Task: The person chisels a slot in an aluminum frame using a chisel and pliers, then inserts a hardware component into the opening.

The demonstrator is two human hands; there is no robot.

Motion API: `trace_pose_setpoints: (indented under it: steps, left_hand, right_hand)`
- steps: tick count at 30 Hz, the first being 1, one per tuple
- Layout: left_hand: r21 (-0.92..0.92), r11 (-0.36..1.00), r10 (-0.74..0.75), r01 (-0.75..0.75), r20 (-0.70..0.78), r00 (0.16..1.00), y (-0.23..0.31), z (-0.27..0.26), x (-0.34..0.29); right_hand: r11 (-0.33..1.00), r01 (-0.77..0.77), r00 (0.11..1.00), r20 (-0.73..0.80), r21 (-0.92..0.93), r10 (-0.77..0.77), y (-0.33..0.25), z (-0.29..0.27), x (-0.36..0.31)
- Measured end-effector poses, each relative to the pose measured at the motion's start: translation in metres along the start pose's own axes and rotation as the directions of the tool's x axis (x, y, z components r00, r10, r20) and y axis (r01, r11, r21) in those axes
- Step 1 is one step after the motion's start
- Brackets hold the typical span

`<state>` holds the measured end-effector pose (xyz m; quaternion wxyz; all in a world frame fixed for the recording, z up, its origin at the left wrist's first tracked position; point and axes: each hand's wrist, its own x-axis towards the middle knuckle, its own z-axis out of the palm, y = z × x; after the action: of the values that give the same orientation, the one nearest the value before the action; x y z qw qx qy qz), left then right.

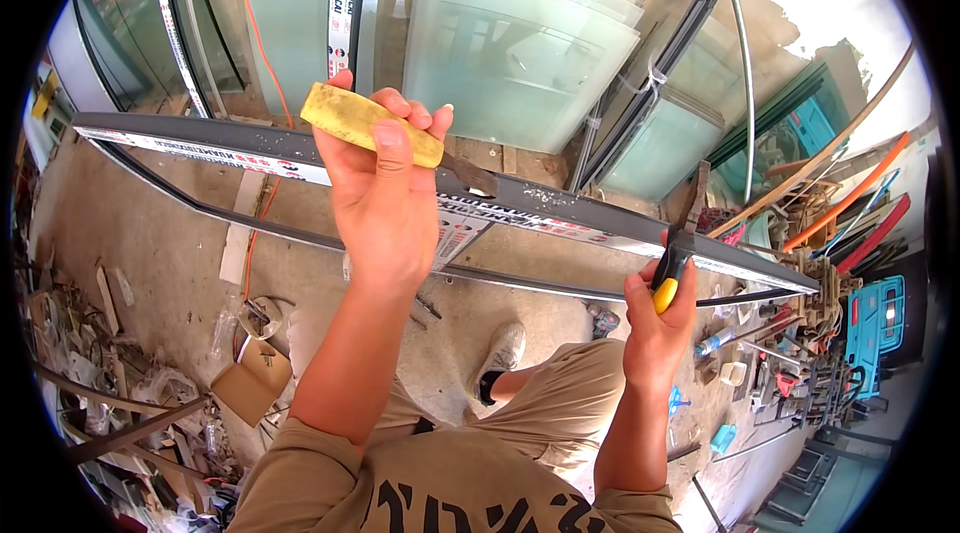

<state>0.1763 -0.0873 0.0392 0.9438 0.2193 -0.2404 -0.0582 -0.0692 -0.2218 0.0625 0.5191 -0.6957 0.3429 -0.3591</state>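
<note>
My left hand [385, 173] is closed round the thick, worn yellow handle of a chisel [335, 115]. Its flat, dark blade points right and meets the top of a long dark-grey metal frame [610, 216]. White crumbs lie on the metal beside the blade tip. Farther right, my right hand [660, 323] grips a tool that looks like a hammer [692, 201], with a black and yellow handle and a rusty metal head. This head is raised near the right part of the frame, apart from the chisel. The frame crosses in front of me, its sides covered with printed film.
Glass panes [510, 53] lean against the far wall. A cardboard box [252, 380] and scraps lie at the lower left. Loose tools and a blue case [875, 333] are at the right. A power tool [603, 321] sits on the floor near my shoe [500, 353].
</note>
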Motion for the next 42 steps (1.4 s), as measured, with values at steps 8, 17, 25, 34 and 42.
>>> trace_pose_setpoints:
  steps: [8,17,25,34,42]
  left_hand:
    - [0.017,0.998,0.054,-0.054,0.032,0.998,0.002,-0.003,0.002]
    - [0.027,0.997,0.066,-0.067,0.034,0.997,0.002,-0.006,0.001]
    - [0.026,0.998,0.051,-0.052,0.029,0.998,0.000,-0.008,0.000]
    - [-0.013,1.000,0.002,-0.001,0.054,0.999,-0.004,-0.014,0.006]
    - [-0.028,0.997,-0.069,0.072,0.082,0.994,-0.010,-0.013,0.002]
  right_hand:
    - [1.000,-0.008,1.000,0.003,0.000,0.008,-0.001,0.002,-0.002]
    - [1.000,0.002,1.000,0.010,-0.002,-0.002,0.001,0.002,-0.001]
    - [1.000,0.004,1.000,0.009,-0.015,-0.004,0.003,0.001,-0.001]
    - [1.000,-0.009,1.000,0.006,-0.006,0.009,-0.004,0.006,-0.002]
    - [0.991,0.104,0.991,0.095,-0.086,-0.096,-0.036,0.016,0.002]
